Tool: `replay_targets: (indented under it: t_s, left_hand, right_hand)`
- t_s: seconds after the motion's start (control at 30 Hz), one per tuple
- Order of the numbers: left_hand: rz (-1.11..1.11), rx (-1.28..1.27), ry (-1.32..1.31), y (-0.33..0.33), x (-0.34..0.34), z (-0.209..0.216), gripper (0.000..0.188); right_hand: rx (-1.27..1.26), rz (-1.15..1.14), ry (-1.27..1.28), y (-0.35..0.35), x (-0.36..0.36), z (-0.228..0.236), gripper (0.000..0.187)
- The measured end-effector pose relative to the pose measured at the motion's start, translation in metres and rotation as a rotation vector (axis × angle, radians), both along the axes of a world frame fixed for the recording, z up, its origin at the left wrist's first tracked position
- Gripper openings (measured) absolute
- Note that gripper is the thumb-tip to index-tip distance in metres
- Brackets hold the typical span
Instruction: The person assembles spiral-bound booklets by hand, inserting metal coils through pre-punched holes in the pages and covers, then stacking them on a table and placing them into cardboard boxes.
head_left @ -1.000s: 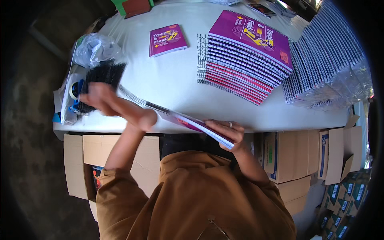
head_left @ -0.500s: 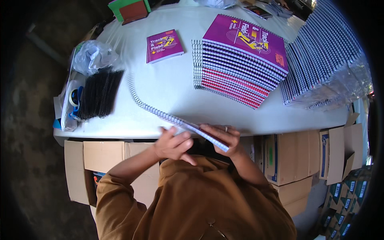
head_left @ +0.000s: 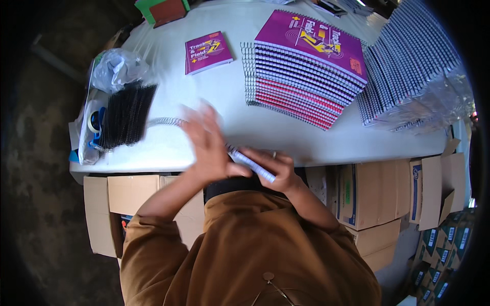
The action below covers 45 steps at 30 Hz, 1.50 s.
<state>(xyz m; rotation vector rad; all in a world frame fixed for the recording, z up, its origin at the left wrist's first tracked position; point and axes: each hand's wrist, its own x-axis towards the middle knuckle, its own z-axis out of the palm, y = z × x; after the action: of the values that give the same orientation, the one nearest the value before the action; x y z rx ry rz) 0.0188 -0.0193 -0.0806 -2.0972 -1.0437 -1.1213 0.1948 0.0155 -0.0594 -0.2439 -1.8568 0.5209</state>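
Note:
My right hand (head_left: 278, 167) grips a thin booklet (head_left: 259, 168) at the table's front edge, its page edges toward me. A long spiral binding coil (head_left: 164, 121) runs from the booklet's far end out to the left over the table. My left hand (head_left: 205, 145) is raised across the coil, hiding its middle stretch. The left fingers are stretched out and blurred by motion; whether the palm touches the coil I cannot tell. Beyond them lies a small purple book (head_left: 208, 53). To the right stands a stack of spiral-bound purple notebooks (head_left: 309, 66).
Black coils (head_left: 127, 117) lie bundled at the left, near a plastic bag (head_left: 118, 69) and a blue tape dispenser (head_left: 95, 122). Tall piles of bound notebooks (head_left: 413, 66) fill the right side. Cardboard boxes (head_left: 380, 191) stand under the white-covered table (head_left: 306, 148).
My left hand has swept up and away from me over the coil, its fingers now stretched out. The coil's free end has swung nearer and points left. My right hand still holds the booklet.

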Motion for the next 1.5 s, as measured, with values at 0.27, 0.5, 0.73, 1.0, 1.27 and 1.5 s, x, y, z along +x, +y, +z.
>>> replay_targets:
  t_s: [0.27, 0.5, 0.73, 1.0, 1.27, 1.5]
  left_hand:
    - [0.075, 0.085, -0.044, 0.013, 0.001, 0.038, 0.09]
    - [0.152, 0.007, 0.262, 0.002, 0.004, 0.08, 0.107]
    - [-0.052, 0.096, 0.271, -0.007, 0.009, 0.02, 0.098]
    - [-0.256, -0.075, 0.268, -0.004, 0.022, 0.015, 0.11]
    - [-0.151, -0.202, 0.088, -0.01, 0.039, 0.015, 0.095]
    - [-0.086, -0.463, 0.175, -0.004, 0.034, 0.111, 0.028]
  right_hand:
    - [-0.094, -0.002, -0.043, -0.008, -0.008, 0.003, 0.034]
    - [-0.202, -0.02, -0.107, -0.01, -0.003, 0.001, 0.043]
    - [-0.232, -0.054, 0.049, 0.0, -0.008, 0.006, 0.046]
    - [-0.223, -0.08, 0.049, 0.006, -0.008, 0.009, 0.046]
    - [-0.486, 0.129, 0.075, 0.001, -0.01, -0.003, 0.037]
    - [-0.545, 0.06, -0.128, -0.001, -0.001, -0.003, 0.018]
